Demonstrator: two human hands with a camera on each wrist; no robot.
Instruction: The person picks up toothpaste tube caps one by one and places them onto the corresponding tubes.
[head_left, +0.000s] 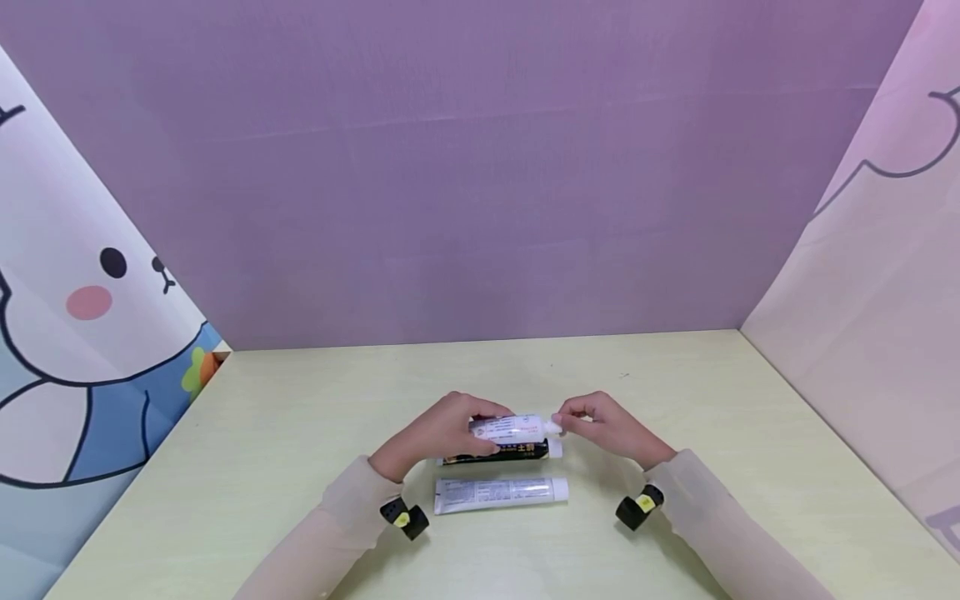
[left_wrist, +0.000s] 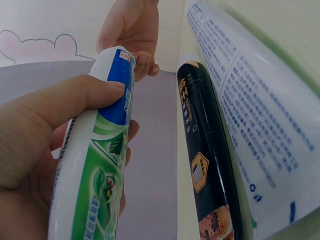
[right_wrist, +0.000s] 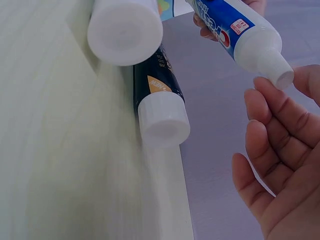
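A white, blue and green toothpaste tube (head_left: pixel 510 429) is held above the table by my left hand (head_left: pixel 448 429); in the left wrist view the thumb lies along its printed side (left_wrist: pixel 100 165). My right hand (head_left: pixel 609 427) is at the tube's right end. There its thumb and forefinger pinch the small white cap (right_wrist: pixel 283 76), the other fingers loosely bent. Just below the held tube, a black toothpaste tube (left_wrist: pixel 202 130) with a white cap lies on the table. Nearer to me lies a white toothpaste tube (head_left: pixel 498 494), its white cap pointing right.
The pale table (head_left: pixel 300 417) ends at a purple back wall (head_left: pixel 480 208). Cartoon-printed panels stand at the left (head_left: pixel 82 350) and right (head_left: pixel 885 317). Each wrist wears a small black camera, one seen at the left wrist (head_left: pixel 405 518).
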